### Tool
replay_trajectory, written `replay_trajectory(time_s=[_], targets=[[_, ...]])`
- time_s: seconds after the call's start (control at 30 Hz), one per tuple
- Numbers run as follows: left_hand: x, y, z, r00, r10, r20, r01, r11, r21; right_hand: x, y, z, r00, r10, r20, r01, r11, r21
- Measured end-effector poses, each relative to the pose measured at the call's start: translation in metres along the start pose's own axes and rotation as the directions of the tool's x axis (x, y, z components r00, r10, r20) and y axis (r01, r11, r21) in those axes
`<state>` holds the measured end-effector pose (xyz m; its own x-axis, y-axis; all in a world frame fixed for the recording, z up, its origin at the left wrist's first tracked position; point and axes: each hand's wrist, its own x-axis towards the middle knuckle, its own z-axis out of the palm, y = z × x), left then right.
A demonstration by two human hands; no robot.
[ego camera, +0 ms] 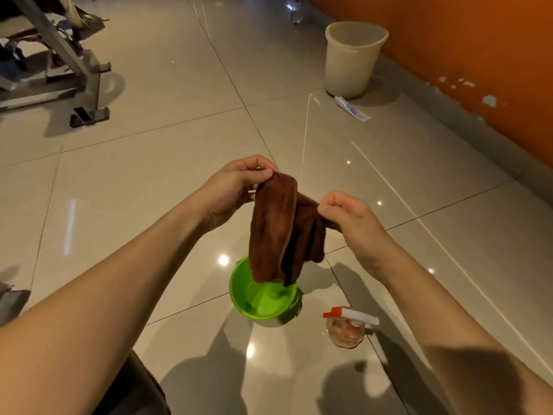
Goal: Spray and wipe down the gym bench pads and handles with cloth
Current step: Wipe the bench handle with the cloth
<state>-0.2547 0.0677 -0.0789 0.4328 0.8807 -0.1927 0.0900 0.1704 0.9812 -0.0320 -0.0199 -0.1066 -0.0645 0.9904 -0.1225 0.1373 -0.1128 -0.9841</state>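
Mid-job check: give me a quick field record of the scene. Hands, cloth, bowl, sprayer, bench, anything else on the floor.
left hand: pinching the cloth's upper left edge
right hand: gripping the cloth's right side
brown cloth: held up between both hands, hanging over the bowl
green bowl: on the tiled floor, under the cloth
spray bottle: on the floor right of the bowl, untouched
gym bench: upper left, only its frame visible, out of hand
cream bucket: by the orange wall
tube: lying beside the bucket
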Motion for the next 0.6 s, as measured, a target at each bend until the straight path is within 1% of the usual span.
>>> replay_trajectory(time_s=[0.1,0.17,0.23,0.3,0.37,0.43,0.5,0.6], targets=[[0.003,0.005,0.011,0.999,-0.009,-0.043,0.011,0.999,0.046,-0.004,-0.021,-0.011,0.999,0.000,-0.032,0.001,1.000,0.023],[0.005,0.007,0.021,0.995,-0.007,-0.102,0.015,0.997,0.074,-0.009,-0.028,-0.015,0.998,0.015,-0.067,-0.013,0.999,0.029],[0.006,0.011,0.030,0.985,0.012,-0.173,-0.006,0.999,0.034,-0.014,-0.036,-0.018,0.994,0.022,-0.107,-0.019,0.999,0.032],[0.004,0.014,0.039,0.976,0.032,-0.214,-0.031,1.000,0.008,-0.018,-0.048,-0.020,0.989,0.034,-0.146,-0.033,0.999,0.006],[-0.005,0.020,0.049,0.965,0.040,-0.258,-0.029,0.998,0.049,-0.022,-0.070,-0.022,0.982,0.069,-0.174,-0.072,0.997,-0.014],[-0.020,0.040,0.056,0.956,0.027,-0.292,-0.005,0.997,0.076,-0.026,-0.106,-0.026,0.978,0.104,-0.182,-0.112,0.993,-0.033],[-0.037,0.075,0.055,0.946,0.004,-0.323,0.012,0.999,0.048,-0.029,-0.152,-0.029,0.975,0.136,-0.178,-0.149,0.987,-0.060],[-0.070,0.146,0.041,0.915,-0.028,-0.402,0.041,0.999,0.024,-0.038,-0.236,-0.031,0.966,0.178,-0.190,-0.181,0.983,0.002]])
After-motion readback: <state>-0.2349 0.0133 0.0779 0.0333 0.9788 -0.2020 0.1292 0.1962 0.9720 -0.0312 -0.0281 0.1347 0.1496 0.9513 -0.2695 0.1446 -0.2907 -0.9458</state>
